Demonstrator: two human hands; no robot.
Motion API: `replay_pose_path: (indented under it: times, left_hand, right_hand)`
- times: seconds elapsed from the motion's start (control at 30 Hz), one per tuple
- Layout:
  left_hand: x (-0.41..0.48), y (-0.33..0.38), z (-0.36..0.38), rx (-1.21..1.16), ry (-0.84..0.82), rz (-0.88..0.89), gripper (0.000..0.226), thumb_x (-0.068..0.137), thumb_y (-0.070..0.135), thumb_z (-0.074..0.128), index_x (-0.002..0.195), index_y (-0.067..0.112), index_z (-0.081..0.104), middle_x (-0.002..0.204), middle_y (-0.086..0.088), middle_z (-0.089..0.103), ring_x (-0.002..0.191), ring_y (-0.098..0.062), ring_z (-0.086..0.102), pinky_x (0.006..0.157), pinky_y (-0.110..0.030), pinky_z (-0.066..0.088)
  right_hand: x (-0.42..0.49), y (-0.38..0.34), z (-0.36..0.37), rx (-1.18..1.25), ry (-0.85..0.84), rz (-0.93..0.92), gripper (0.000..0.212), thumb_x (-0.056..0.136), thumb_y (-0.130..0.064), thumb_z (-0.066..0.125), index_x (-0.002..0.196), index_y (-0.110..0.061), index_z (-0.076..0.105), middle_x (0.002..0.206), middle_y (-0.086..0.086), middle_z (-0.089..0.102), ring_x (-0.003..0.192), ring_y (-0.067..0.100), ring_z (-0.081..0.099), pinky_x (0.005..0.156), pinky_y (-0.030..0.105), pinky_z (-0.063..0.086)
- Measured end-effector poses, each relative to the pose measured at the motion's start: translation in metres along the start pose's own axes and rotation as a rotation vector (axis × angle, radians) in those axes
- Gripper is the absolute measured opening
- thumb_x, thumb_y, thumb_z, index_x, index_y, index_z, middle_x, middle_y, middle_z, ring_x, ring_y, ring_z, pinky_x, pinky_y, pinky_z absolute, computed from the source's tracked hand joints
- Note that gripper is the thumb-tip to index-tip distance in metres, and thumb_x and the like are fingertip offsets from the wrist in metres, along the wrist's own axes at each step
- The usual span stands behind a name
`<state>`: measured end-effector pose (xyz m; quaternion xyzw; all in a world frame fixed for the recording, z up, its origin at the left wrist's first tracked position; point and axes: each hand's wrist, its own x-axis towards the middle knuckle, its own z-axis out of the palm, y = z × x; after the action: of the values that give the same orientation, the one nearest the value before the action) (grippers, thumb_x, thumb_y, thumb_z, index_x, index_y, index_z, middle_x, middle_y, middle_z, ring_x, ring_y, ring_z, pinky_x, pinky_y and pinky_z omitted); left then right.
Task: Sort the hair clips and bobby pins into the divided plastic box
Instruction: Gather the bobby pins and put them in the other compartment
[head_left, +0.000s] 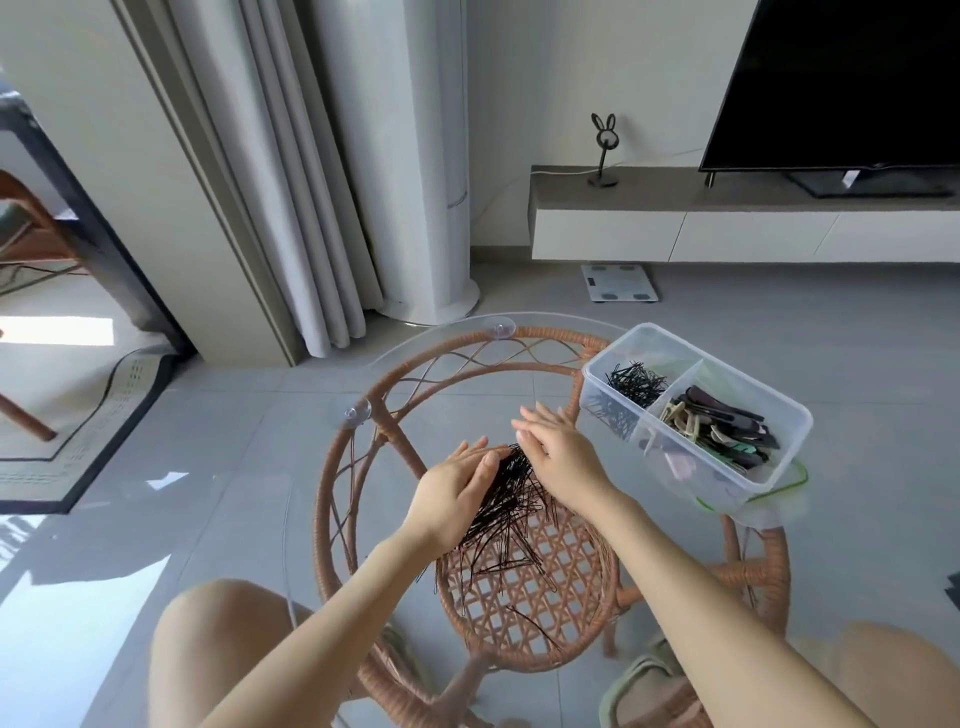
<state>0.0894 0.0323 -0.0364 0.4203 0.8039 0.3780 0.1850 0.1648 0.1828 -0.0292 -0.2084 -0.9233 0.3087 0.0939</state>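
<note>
A loose pile of black bobby pins (506, 519) lies on the round glass tabletop (291, 499). My left hand (457, 488) rests on the pile's left side with its fingers curled against the pins. My right hand (558, 447) is flat at the pile's upper right, fingers spread. At the table's right edge stands the divided clear plastic box (779, 405). Its left compartment holds black bobby pins (636, 384). Its right compartment holds mixed hair clips (722, 428) in black, beige and green.
The glass top sits on a rattan frame (332, 499) with a woven lower shelf (524, 608). A clear lid with a green rim (763, 501) lies under the box. My knees and sandalled feet are below the table. A TV unit (727, 228) stands beyond.
</note>
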Motion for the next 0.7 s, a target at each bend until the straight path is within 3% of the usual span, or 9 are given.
replay_pose_path:
  times: [0.07,0.17,0.27,0.33,0.47,0.53,0.63,0.7]
  left_hand:
    - [-0.008,0.003,0.001,-0.095,0.027,-0.043,0.04,0.1,0.035,0.029,0.125,0.027,0.059,0.136,0.004,0.055,0.135,-0.005,0.035,0.114,-0.024,0.025]
    - [-0.019,0.011,0.005,-0.214,0.138,-0.075,0.041,0.1,0.034,0.031,0.11,0.022,0.069,0.113,0.006,0.069,0.113,-0.008,0.06,0.096,-0.017,0.042]
    - [-0.022,0.023,0.013,-0.286,0.308,-0.177,0.047,0.099,0.033,0.032,0.091,0.016,0.074,0.092,0.004,0.073,0.087,-0.006,0.066,0.075,-0.007,0.043]
    - [-0.023,0.028,0.021,-0.317,0.4,-0.229,0.05,0.1,0.033,0.032,0.082,0.013,0.074,0.083,0.003,0.073,0.079,-0.007,0.066,0.069,-0.01,0.044]
    - [-0.023,0.039,0.029,-0.397,0.555,-0.297,0.051,0.1,0.03,0.03,0.08,0.009,0.072,0.08,-0.001,0.073,0.079,-0.014,0.066,0.074,-0.025,0.047]
    - [-0.023,0.042,0.03,-0.466,0.545,-0.33,0.048,0.1,0.032,0.031,0.089,0.011,0.073,0.091,-0.001,0.073,0.09,-0.014,0.066,0.085,-0.028,0.048]
    - [-0.026,0.041,0.02,-0.601,0.407,-0.289,0.042,0.099,0.037,0.032,0.109,0.019,0.068,0.118,0.002,0.067,0.115,-0.013,0.059,0.104,-0.032,0.04]
    - [-0.031,0.034,0.003,-0.519,0.3,-0.237,0.038,0.096,0.046,0.036,0.118,0.029,0.061,0.131,0.007,0.058,0.124,-0.013,0.051,0.11,-0.037,0.035]
  right_hand:
    - [-0.015,0.001,0.003,0.075,0.006,-0.033,0.035,0.099,-0.025,0.037,0.127,-0.013,0.054,0.141,0.002,0.046,0.131,0.001,0.025,0.118,0.04,0.014]
    - [-0.044,-0.001,0.007,0.165,0.044,-0.072,0.034,0.097,-0.025,0.039,0.122,-0.013,0.059,0.132,0.003,0.056,0.128,0.006,0.04,0.112,0.036,0.031]
    - [-0.068,-0.009,0.012,0.266,0.147,-0.023,0.042,0.093,-0.036,0.034,0.114,-0.014,0.064,0.115,0.002,0.068,0.111,0.011,0.059,0.098,0.033,0.046]
    - [-0.077,-0.014,0.018,0.332,0.217,0.027,0.046,0.092,-0.041,0.032,0.109,-0.014,0.065,0.107,-0.001,0.07,0.102,0.009,0.063,0.09,0.031,0.051]
    - [-0.084,-0.033,0.025,0.419,0.355,0.165,0.031,0.098,-0.025,0.037,0.105,-0.012,0.065,0.101,-0.001,0.07,0.095,0.006,0.062,0.085,0.025,0.05]
    - [-0.087,-0.042,0.025,0.465,0.405,0.21,0.029,0.098,-0.024,0.037,0.107,-0.014,0.063,0.105,-0.002,0.068,0.096,0.005,0.06,0.086,0.021,0.049]
    - [-0.092,-0.046,0.013,0.586,0.311,0.24,0.033,0.094,-0.039,0.042,0.122,-0.025,0.053,0.126,-0.008,0.057,0.111,0.0,0.049,0.093,0.007,0.037]
    - [-0.103,-0.038,-0.001,0.589,0.152,0.191,0.057,0.081,-0.057,0.052,0.132,-0.035,0.04,0.138,-0.017,0.041,0.125,-0.002,0.036,0.104,0.02,0.029]
